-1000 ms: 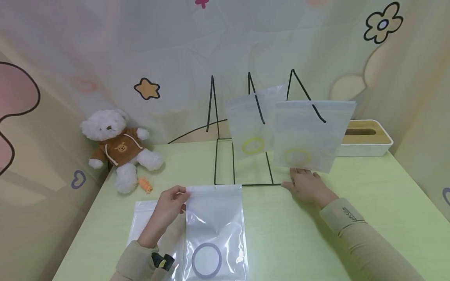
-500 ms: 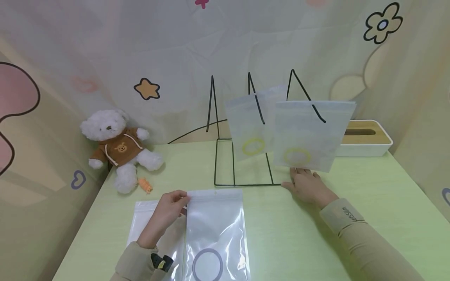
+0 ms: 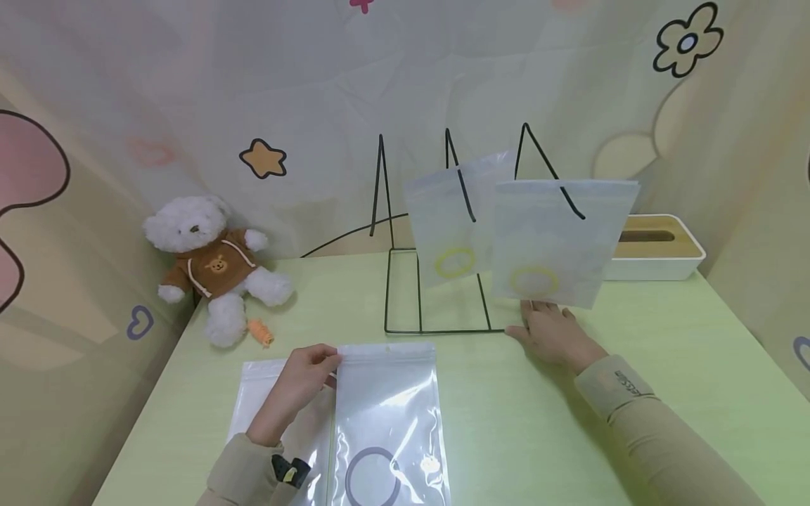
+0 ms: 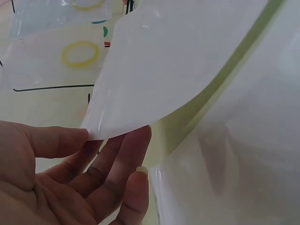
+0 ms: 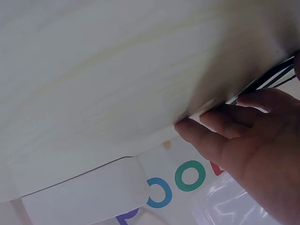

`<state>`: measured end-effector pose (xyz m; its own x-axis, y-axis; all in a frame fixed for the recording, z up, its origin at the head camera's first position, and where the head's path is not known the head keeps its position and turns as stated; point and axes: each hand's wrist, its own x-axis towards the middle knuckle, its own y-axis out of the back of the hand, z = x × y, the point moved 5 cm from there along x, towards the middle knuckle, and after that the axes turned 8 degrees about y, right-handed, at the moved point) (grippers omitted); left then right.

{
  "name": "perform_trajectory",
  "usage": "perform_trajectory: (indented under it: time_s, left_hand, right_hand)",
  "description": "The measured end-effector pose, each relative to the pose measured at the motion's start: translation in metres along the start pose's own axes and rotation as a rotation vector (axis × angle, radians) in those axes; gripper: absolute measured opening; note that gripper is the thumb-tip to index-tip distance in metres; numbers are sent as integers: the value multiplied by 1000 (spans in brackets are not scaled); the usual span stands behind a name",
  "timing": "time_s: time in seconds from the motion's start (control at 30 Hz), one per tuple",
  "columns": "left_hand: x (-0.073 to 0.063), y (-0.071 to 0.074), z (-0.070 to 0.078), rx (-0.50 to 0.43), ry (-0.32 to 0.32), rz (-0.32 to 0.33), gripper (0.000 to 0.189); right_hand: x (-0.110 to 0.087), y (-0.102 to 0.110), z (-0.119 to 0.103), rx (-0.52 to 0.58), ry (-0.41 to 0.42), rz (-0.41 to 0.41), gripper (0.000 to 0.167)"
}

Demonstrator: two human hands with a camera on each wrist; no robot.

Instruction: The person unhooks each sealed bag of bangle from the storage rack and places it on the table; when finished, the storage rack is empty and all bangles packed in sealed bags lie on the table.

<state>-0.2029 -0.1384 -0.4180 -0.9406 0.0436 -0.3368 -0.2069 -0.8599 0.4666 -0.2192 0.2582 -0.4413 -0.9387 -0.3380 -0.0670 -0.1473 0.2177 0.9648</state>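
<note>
On the green table (image 3: 493, 422), the left hand (image 3: 300, 381) pinches the clear bag (image 3: 386, 400) at lower centre, best held lightly, while the right hand (image 3: 555, 337), thumb and fingers apart, should stay steady by the black rack (image 3: 449, 332).

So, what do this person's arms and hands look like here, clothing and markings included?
Both hands are bare: no gloves show on the left hand or right hand. The left sleeve and right sleeve are long and beige. Dark lettering runs near the right wrist; a black strap with some yellow sits at the left.
</note>
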Motion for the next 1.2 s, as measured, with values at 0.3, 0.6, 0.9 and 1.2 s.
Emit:
perform_trajectory:
  time_s: [0.3, 0.6, 0.9, 1.2]
  left_hand:
    - [1, 2, -4, 10, 20, 2, 28]
    - [1, 2, -8, -9, 62, 8, 35]
    - [-1, 5, -9, -10, 65, 9, 34]
    - [-1, 6, -11, -36, 77, 13, 31]
  right_hand:
    - [2, 0, -1, 0, -4, -4, 71]
    - [2, -1, 0, 0, -7, -13, 70]
    - [1, 0, 0, 3, 0, -7, 69]
    - [2, 0, 0, 2, 4, -2, 67]
